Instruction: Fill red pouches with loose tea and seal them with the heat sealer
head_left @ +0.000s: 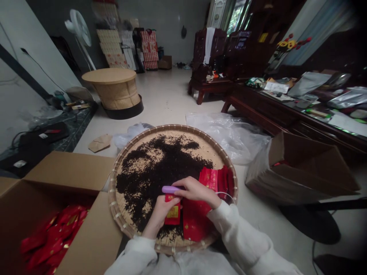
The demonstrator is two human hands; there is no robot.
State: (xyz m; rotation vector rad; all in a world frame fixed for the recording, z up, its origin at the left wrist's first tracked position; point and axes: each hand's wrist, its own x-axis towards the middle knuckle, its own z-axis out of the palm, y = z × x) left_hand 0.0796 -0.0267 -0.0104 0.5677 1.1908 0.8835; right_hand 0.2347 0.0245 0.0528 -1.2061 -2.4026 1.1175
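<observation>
My left hand (163,211) is closed on a small red packet (172,214) with a gold label, held upright over the front of a round woven bamboo tray (115,208). My right hand (193,190) grips a purple handheld bag sealer (171,189) across the packet's top edge; a white cord runs by the wrist. Dark loose tea leaves (160,168) are spread over much of the tray. Under and beside my right hand lies a larger red sheet or bag (196,221). Behind it, a row of red packets (213,177) leans at the tray's right side.
An open cardboard box (94,221) at the left holds several red packets (57,236). Another open box (301,172) stands at the right. Clear plastic sheeting (229,137) lies behind the tray. Farther back are a round wooden table (110,76) and a cluttered dark table (286,110).
</observation>
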